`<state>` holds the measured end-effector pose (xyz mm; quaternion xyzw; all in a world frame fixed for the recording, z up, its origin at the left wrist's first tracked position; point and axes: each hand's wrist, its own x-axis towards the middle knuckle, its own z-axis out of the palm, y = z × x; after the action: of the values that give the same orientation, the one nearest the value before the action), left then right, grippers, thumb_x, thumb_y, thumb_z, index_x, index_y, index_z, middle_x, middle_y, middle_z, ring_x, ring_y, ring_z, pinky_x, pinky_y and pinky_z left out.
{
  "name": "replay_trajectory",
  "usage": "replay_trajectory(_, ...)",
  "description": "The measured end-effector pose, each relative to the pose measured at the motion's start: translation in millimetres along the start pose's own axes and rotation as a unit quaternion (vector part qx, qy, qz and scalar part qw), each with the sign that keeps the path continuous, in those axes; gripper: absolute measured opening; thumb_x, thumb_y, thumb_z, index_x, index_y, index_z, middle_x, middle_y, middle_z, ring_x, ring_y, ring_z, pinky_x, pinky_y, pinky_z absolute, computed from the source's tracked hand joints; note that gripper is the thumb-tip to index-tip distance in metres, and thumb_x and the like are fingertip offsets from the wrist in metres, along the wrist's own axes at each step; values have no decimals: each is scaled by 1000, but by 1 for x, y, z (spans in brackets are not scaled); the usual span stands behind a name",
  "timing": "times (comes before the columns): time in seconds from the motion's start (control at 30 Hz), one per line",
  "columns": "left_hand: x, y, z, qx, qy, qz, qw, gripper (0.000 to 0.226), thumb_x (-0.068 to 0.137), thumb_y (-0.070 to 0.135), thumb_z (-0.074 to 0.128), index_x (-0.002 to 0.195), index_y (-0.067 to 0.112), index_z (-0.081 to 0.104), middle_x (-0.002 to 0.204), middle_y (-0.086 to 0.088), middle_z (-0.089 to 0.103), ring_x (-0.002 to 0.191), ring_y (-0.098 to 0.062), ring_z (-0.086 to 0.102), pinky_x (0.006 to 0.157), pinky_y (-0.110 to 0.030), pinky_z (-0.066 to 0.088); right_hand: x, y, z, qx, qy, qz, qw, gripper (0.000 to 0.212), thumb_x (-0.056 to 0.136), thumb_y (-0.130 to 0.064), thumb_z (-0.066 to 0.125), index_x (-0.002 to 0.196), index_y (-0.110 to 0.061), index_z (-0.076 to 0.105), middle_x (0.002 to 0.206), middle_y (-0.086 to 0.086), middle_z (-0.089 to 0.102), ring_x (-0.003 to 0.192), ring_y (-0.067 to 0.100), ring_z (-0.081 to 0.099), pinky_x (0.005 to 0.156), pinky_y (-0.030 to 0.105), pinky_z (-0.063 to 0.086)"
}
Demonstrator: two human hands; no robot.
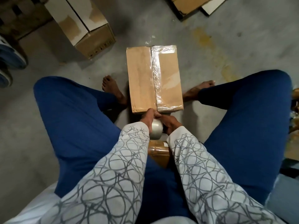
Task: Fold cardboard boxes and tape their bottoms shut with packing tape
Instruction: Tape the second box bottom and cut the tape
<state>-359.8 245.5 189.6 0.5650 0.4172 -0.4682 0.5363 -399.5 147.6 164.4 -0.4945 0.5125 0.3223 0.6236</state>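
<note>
We see the left hand [147, 117] and right hand [170, 125] curled round a tape roll [156, 129], one on each side, fingertips meeting at the near edge of the box [142, 78]. The box lies on the floor [210, 50] between two bare feet, with clear tape along its centre seam. Nearer than the box sits a brown roll [159, 151]. Beyond the box, to the left, lies a second box [90, 34].

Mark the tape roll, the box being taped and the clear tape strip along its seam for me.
tape roll [156, 130]: head view, on its curved grey side.
cardboard box [140, 75]: head view, on the bare left flap.
clear tape strip [155, 70]: head view, midway along the seam.
</note>
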Motion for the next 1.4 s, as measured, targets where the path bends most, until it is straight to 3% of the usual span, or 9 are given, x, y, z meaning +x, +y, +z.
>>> replay_trajectory(0.07, 0, 1, 2, 13, 4, 9, 1000, 19, 62, 25, 63, 77, 13, 67, 88, -15, 67, 83, -31, 61, 89, -44, 51, -6, 1, -2, 19, -18, -13, 1000, 58, 69, -30, 85, 116, 0, 67, 114, 20, 72, 100, 34, 71, 92, 52, 56)
replay_trajectory(0.2, 22, -3, 4, -3, 3, 32, 999, 13, 96, 17, 56, 87, 12, 65, 92, -5, 62, 95, -23, 54, 94, -36, 45, -21, -8, -3, 46, -31, -28, 998, 12, 94, -12, 64, 102, -2, 62, 91, 15, 68, 81, 27, 66, 70, 38, 58)
replay_trajectory(0.33, 38, -14, 9, -5, 69, 53, 996, 33, 91, 20, 66, 116, -1, 69, 103, -4, 64, 95, -18, 57, 90, -29, 45, 0, -2, -18, -67, 66, -41, 995, 26, 66, -24, 66, 90, -12, 66, 96, 12, 69, 95, 32, 66, 94, 52, 56)
replay_trajectory(0.63, 30, 13, 11, 70, 84, 227, 968, 18, 96, 26, 63, 83, 15, 69, 86, -2, 66, 81, -13, 54, 80, -29, 49, 1, -15, -10, -14, 107, -169, 980, 11, 91, -37, 68, 88, -26, 69, 94, 3, 69, 79, 19, 61, 59, 31, 53)
replay_trajectory(0.77, 73, 26, 4, 70, 101, 233, 965, 26, 98, 38, 54, 89, 18, 70, 95, -12, 73, 96, -22, 61, 106, -45, 47, 3, -18, 2, -57, 71, -202, 975, 25, 87, -41, 67, 108, -28, 70, 104, 1, 70, 93, 20, 63, 78, 39, 57)
replay_trajectory(0.9, 64, 34, 1, 85, 100, 222, 966, 29, 95, 43, 57, 81, 21, 72, 85, -1, 71, 99, -24, 64, 104, -46, 47, -13, -30, 3, -140, 163, -249, 945, 22, 91, -37, 67, 106, -22, 72, 108, 0, 74, 101, 18, 67, 94, 39, 54)
replay_trajectory(1.1, 70, 42, 3, 102, 114, 212, 965, 33, 100, 27, 56, 74, 8, 63, 108, -26, 70, 99, -36, 64, 96, -41, 48, -2, -144, 16, -150, 150, -396, 893, 23, 88, -51, 63, 86, -29, 70, 84, -4, 76, 82, 18, 73, 82, 46, 59)
replay_trajectory(1.23, 65, 47, 7, 74, 131, 185, 971, 33, 98, 25, 59, 69, 13, 66, 100, -15, 73, 97, -27, 61, 100, -41, 46, 20, -257, 36, -263, 173, -475, 822, 29, 98, -43, 58, 87, -19, 70, 82, -6, 68, 79, 14, 61, 69, 25, 40)
replay_trajectory(1.4, 65, 44, 8, 36, 118, 200, 972, 19, 100, 16, 58, 90, 8, 72, 91, -9, 69, 87, -17, 56, 82, -29, 45, 93, -383, 51, -371, 282, -411, 783, 55, 96, -58, 45, 97, -11, 74, 101, 11, 73, 96, 29, 67, 81, 31, 49)
